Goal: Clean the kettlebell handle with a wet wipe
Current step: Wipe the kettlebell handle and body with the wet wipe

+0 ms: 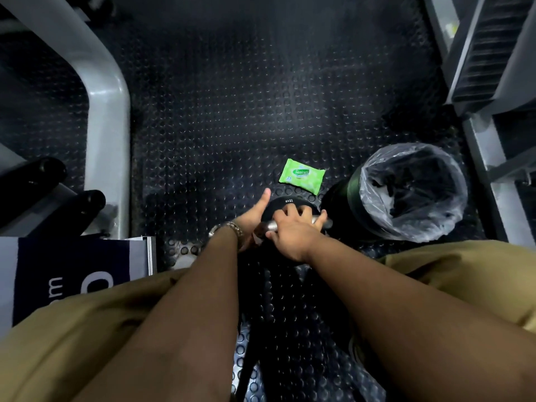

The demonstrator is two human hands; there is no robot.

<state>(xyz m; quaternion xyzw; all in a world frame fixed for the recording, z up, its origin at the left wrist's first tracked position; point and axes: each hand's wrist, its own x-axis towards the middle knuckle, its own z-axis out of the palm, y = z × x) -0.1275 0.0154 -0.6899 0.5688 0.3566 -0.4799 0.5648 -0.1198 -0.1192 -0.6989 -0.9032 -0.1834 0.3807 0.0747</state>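
I am watching the right hand (293,230) wrapping round the kettlebell handle (268,226), probably to rub it. The left hand (249,217), thumb out, seems to be bracing the kettlebell (285,202), which is sitting just beside the bin (374,181). I cannot tell how its fingers lie. The handle's long axis is pointing toward the bin.

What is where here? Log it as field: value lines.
kettlebell: black round kettlebell, on the studded black rubber floor
handle: silver metal bar, gripped by right hand
left hand: at kettlebell's left side, thumb out, fingers hidden
wipes: green plastic wipe packet, on floor beyond kettlebell
bin: round bin with clear plastic liner, right of kettlebell
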